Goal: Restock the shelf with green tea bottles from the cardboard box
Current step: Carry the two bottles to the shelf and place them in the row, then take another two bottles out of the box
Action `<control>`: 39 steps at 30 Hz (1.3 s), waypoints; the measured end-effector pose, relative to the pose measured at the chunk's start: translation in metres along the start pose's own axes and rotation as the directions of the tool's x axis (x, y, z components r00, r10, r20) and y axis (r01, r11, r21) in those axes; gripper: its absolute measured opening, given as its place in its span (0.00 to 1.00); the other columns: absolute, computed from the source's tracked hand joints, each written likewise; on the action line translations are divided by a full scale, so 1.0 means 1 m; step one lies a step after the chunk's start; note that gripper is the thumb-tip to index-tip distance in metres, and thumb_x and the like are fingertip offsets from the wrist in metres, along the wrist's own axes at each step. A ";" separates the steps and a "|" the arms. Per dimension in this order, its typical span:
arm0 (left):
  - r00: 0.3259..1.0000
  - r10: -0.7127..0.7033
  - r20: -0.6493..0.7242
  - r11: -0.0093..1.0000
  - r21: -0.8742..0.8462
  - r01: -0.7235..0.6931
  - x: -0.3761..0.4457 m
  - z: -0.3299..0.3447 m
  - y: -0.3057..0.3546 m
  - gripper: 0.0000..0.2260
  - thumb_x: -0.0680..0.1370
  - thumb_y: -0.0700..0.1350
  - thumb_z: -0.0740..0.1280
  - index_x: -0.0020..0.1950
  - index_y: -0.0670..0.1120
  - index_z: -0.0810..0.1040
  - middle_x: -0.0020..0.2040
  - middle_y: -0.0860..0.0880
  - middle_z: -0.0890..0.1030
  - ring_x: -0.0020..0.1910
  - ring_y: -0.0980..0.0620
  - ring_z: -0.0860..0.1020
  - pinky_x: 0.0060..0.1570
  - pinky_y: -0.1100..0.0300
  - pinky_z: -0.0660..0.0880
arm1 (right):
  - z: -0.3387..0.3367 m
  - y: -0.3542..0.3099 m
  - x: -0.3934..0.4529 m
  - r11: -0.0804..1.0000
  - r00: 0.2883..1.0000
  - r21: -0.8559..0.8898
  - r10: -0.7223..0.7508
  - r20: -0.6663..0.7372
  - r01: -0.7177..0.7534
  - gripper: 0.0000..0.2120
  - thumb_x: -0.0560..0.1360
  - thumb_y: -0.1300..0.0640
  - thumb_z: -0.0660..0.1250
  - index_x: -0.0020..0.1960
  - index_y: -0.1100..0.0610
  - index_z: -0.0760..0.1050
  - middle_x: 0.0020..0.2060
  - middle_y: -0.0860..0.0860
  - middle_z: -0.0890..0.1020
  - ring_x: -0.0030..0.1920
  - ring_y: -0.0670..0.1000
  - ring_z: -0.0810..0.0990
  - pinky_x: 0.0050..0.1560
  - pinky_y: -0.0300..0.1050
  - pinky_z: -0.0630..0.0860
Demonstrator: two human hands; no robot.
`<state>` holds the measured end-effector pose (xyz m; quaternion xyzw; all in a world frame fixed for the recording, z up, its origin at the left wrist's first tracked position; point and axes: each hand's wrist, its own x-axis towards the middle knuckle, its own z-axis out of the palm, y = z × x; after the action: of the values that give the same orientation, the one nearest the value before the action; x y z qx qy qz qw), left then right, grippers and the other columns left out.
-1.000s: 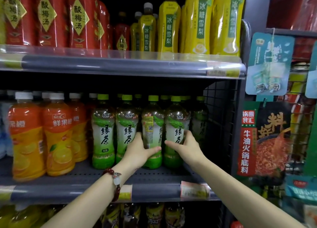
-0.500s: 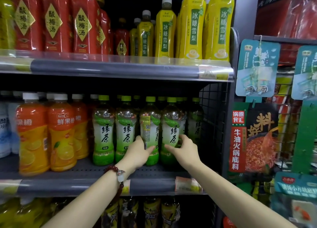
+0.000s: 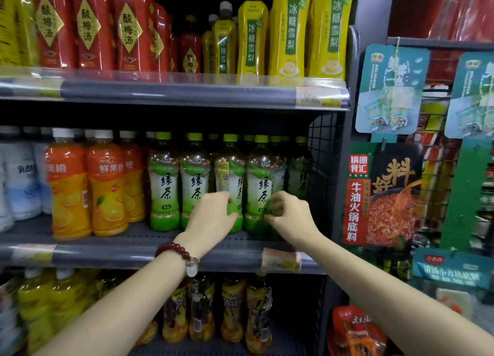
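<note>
Several green tea bottles with green caps stand in rows on the middle shelf (image 3: 160,251). My left hand (image 3: 211,218), with a red bead bracelet on its wrist, grips the lower part of the third front bottle (image 3: 230,173), whose label is turned sideways. My right hand (image 3: 290,216) curls its blurred fingers around the lower right side of the fourth front bottle (image 3: 259,179). Both bottles stand upright on the shelf. The cardboard box is out of view.
Orange juice bottles (image 3: 107,190) and white drink bottles (image 3: 21,179) stand left of the green tea. A wire mesh panel (image 3: 323,168) closes the shelf's right end. Red and yellow bottles (image 3: 288,32) fill the shelf above, dark bottles the one below. Snack packets (image 3: 385,195) hang at right.
Both hands have slid lower on the two front bottles and the right fingers have curled tighter. The bottles stay upright on the shelf. The view has shifted slightly.
</note>
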<state>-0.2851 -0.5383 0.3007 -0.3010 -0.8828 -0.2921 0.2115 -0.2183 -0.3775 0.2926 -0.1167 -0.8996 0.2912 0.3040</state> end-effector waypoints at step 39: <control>0.697 0.665 0.268 0.726 -0.451 -0.520 -0.088 0.196 0.327 0.12 0.74 0.47 0.69 0.53 0.42 0.79 0.51 0.44 0.82 0.54 0.46 0.77 0.52 0.54 0.75 | -0.263 0.220 -0.199 0.749 0.856 -0.417 0.419 -0.305 -0.515 0.13 0.71 0.58 0.71 0.54 0.60 0.80 0.48 0.56 0.84 0.49 0.54 0.82 0.50 0.43 0.77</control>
<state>-0.0454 -0.2366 0.2347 -0.6595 -0.6942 -0.2842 0.0492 0.1077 -0.1585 0.2365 -0.4383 -0.8511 0.1108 0.2670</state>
